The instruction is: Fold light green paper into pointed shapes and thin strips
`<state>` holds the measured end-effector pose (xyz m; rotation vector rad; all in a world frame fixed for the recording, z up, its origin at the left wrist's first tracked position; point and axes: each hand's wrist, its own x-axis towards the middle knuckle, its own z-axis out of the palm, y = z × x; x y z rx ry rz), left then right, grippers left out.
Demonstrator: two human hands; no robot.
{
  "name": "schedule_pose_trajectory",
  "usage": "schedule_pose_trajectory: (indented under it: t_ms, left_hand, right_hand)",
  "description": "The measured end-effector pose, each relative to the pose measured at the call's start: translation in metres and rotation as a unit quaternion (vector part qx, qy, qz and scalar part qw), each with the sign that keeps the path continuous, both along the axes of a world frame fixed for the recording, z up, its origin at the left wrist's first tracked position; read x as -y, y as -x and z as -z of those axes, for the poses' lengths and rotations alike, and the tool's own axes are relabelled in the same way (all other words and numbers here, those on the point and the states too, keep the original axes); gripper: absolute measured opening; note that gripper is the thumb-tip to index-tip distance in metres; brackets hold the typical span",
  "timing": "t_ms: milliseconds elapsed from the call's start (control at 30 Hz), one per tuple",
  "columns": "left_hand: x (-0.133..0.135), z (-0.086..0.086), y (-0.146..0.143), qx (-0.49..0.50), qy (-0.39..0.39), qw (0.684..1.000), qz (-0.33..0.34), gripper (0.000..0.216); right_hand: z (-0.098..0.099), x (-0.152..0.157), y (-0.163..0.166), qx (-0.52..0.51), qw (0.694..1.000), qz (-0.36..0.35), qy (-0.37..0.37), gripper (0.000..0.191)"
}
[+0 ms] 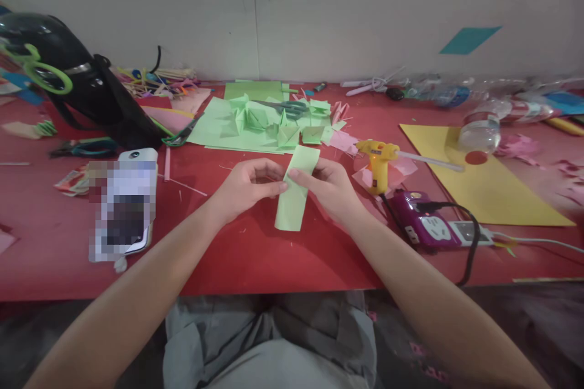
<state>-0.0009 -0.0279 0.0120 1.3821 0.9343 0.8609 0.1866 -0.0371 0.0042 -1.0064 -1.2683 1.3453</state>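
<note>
A light green paper strip (294, 203) is held slantwise above the red table, between my two hands. My right hand (331, 185) grips it, thumb on the front face and fingers behind. At the strip's left edge is my left hand (258, 181), its thumb tip touching the paper and its fingers curled behind. Just beyond the hands, several folded green paper pieces (287, 134) sit on light green sheets (212, 124). Among them lies a pair of scissors (294, 109) with dark handles.
A yellow glue gun (378, 161) and purple power strip (426, 219) lie right, with a yellow sheet (502, 188) and plastic bottles (481, 130) beyond. On the left are a phone (130, 206), pliers (86, 147) and a large black object (86, 79). A grey wall (319, 18) closes the back.
</note>
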Motion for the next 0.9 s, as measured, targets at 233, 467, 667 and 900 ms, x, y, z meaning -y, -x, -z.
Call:
schedule_pose_trajectory:
  t_ms: [233,467,667,900]
  left_hand:
    - [0.002,-0.006,0.005,-0.104,-0.169,0.979,-0.043,0.022]
    - [0.001,0.001,0.018,-0.336,-0.477,0.811,-0.043,0.023]
    - [0.009,0.015,0.014,-0.44,-0.464,0.766,0.064,0.028]
    - [0.021,0.014,0.02,-0.448,-0.413,0.784,0.117,0.025]
  right_hand:
    - [0.007,-0.005,-0.003,-0.024,0.997,0.023,-0.069,0.021]
    - [0.004,-0.002,-0.015,0.156,0.961,-0.001,-0.229,0.049]
    - [0.016,0.002,-0.016,0.365,0.883,-0.077,-0.285,0.017]
    - [0.016,0.016,-0.016,0.486,0.814,-0.128,-0.29,0.021]
